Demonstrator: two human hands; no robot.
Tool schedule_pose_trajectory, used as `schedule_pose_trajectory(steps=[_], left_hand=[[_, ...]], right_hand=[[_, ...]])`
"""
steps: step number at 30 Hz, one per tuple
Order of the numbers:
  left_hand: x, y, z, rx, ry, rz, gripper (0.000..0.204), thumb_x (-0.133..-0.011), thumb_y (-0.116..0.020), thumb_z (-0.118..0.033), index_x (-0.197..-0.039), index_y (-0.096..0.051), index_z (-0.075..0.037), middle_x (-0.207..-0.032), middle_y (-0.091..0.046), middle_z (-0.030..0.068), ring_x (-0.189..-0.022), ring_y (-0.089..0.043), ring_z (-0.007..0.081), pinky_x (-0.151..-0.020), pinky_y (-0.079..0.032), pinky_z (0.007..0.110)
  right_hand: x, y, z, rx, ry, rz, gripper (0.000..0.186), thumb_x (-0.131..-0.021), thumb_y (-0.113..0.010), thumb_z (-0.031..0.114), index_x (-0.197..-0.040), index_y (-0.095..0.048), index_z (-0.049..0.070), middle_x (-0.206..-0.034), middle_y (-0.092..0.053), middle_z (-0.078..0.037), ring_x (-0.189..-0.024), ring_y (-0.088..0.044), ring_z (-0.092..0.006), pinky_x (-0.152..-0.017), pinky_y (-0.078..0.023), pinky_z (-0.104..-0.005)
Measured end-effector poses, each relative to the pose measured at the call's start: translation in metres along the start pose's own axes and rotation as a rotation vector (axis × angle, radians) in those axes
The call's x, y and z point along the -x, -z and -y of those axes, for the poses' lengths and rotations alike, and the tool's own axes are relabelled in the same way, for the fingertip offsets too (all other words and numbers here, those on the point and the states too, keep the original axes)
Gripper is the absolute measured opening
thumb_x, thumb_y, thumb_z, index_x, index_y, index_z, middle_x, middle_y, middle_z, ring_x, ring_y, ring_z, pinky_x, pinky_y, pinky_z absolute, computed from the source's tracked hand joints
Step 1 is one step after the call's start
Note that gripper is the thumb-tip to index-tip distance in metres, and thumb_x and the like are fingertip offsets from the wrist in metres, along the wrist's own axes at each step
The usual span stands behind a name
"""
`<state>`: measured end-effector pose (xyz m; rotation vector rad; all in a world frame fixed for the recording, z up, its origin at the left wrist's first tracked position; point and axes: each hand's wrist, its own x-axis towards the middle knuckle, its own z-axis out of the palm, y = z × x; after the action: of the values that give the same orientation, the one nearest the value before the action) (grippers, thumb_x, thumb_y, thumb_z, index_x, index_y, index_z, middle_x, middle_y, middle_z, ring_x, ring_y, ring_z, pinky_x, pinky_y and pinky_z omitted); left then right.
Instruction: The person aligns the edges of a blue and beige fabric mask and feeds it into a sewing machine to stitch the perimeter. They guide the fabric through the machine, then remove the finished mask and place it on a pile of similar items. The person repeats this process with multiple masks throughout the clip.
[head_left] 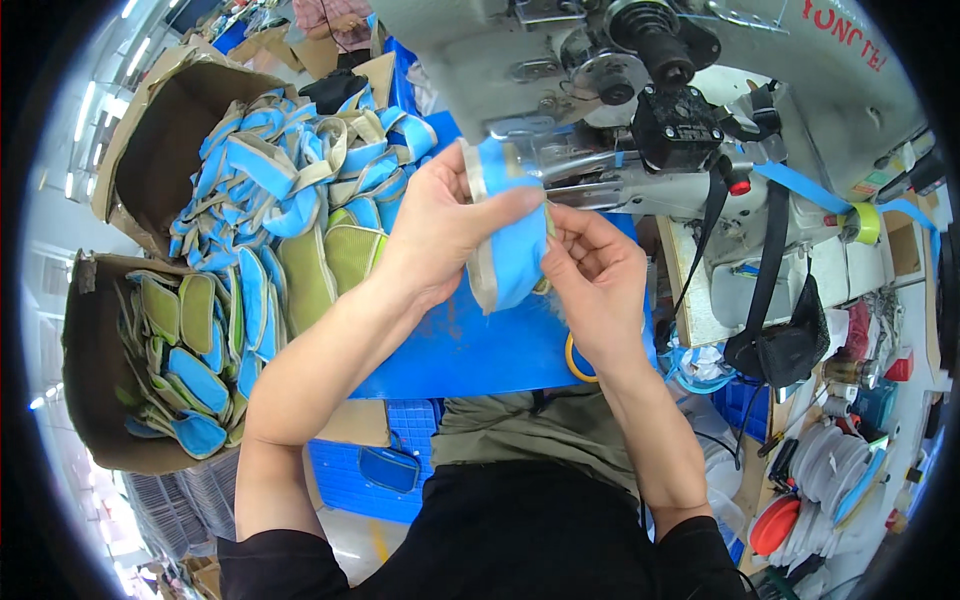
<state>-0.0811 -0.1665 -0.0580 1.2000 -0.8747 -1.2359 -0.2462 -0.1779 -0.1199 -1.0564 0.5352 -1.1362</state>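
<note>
While in hands [437, 222], curved blue fabric [516, 262].

A black short-sleeved top [530, 530] meets olive trousers [500, 432].

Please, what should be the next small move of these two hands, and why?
Probably bring the blue piece slightly closer to the machine: it is held right beside it, the left hand gripping its upper part with the thumb across the front, the right hand pinching its right edge.

Hands [440, 222] gripping blue fabric [518, 258], sewing machine [460, 60]
</note>
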Motion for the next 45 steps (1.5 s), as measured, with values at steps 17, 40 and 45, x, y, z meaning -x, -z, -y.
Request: schedule_pose_trajectory(steps=[17,40,45], left_hand=[[0.020,-0.006,0.002,0.084,0.049,-0.040,0.038,-0.091,-0.079,-0.006,-0.123,-0.061,0.001,-0.109,-0.073,0.0083,-0.092,-0.071,0.0133,-0.083,-0.060,0.030],[0.042,-0.014,0.001,0.108,0.203,-0.085,0.024,-0.098,-0.075,-0.015,-0.118,-0.068,-0.005,-0.107,-0.075,0.0067,-0.094,-0.074,0.0147,-0.084,-0.061,0.032],[0.037,-0.013,0.002,0.040,0.166,-0.053,0.025,-0.094,-0.078,-0.012,-0.116,-0.068,-0.005,-0.102,-0.075,0.0049,-0.086,-0.072,0.0124,-0.076,-0.060,0.028]], right_hand=[[0.000,0.001,0.016,0.032,-0.047,-0.009,0.027,-0.095,-0.071,0.002,-0.120,-0.069,-0.006,-0.102,-0.074,-0.007,-0.090,-0.068,-0.0089,-0.077,-0.054,-0.0228],[0.012,0.019,0.008,0.486,0.217,-0.010,0.022,-0.083,-0.080,0.008,-0.104,-0.075,0.003,-0.087,-0.072,-0.003,-0.079,-0.058,-0.0107,-0.076,-0.049,-0.0281],[0.011,0.016,0.006,0.459,0.205,-0.034,0.018,-0.080,-0.077,0.008,-0.097,-0.073,0.003,-0.086,-0.073,-0.010,-0.080,-0.071,-0.0210,-0.072,-0.053,-0.0337]])
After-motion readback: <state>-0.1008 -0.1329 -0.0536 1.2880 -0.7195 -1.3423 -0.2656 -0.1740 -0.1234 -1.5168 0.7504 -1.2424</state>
